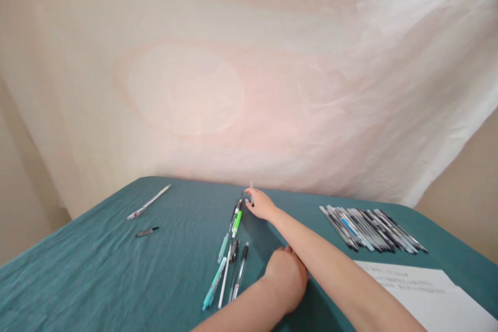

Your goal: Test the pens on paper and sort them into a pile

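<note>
Stretched toward the far edge, my right hand (pixel 260 203) pinches a slim pen (pixel 251 184), which stands nearly upright between the fingers. My left hand (pixel 287 275) is curled into a fist beside my right forearm; its fingertips are hidden, so I cannot tell what it holds. Just left of my hands lies a loose group of pens. Among them are a green one (pixel 237 223), a light teal one (pixel 223 248), a turquoise one (pixel 214 284), a white one (pixel 224 277) and a clear one with a black cap (pixel 241 270).
On the right, many pens lie side by side in a slanted row (pixel 371 229). Nearer me are white printed sheets (pixel 424 288). At the left lie a long white item in clear wrapping (pixel 150 202) and a short dark pen (pixel 147 231). A pale cloth (pixel 249 88) hangs behind the green-covered table (pixel 116 280).
</note>
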`<act>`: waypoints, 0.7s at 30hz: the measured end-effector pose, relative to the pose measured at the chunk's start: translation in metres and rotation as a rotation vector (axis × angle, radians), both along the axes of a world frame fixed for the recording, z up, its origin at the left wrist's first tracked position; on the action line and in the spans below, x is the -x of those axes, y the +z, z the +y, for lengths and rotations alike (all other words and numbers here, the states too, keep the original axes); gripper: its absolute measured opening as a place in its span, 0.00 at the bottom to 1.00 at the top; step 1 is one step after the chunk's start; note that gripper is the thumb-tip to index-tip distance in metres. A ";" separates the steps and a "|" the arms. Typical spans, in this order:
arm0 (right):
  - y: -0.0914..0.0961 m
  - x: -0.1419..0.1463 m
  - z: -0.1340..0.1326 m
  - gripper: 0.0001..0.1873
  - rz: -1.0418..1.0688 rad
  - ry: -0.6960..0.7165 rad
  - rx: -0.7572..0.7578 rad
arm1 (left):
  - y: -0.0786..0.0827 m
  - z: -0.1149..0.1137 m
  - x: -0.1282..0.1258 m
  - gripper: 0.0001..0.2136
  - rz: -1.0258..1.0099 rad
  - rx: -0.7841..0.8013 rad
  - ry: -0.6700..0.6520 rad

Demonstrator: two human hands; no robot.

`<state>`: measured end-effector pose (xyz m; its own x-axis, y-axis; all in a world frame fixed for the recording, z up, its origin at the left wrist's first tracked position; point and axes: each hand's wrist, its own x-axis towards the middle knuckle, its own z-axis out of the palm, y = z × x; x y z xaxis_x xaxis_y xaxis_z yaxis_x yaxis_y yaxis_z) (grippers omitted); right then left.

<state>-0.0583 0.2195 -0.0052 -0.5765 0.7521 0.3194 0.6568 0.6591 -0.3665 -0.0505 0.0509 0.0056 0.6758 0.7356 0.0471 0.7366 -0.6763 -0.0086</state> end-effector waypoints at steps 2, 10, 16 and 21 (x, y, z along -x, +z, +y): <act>-0.003 0.004 0.004 0.20 0.013 0.019 0.014 | -0.001 0.001 0.000 0.16 0.004 0.002 -0.025; 0.008 -0.041 -0.022 0.18 0.066 0.057 0.054 | 0.001 0.001 0.000 0.13 -0.141 -0.006 0.108; 0.037 -0.112 -0.078 0.19 0.194 0.079 0.047 | -0.001 0.000 0.002 0.11 -0.335 0.003 0.188; 0.039 -0.159 -0.123 0.19 0.194 0.009 -0.025 | -0.010 0.006 0.003 0.15 -0.739 0.158 0.280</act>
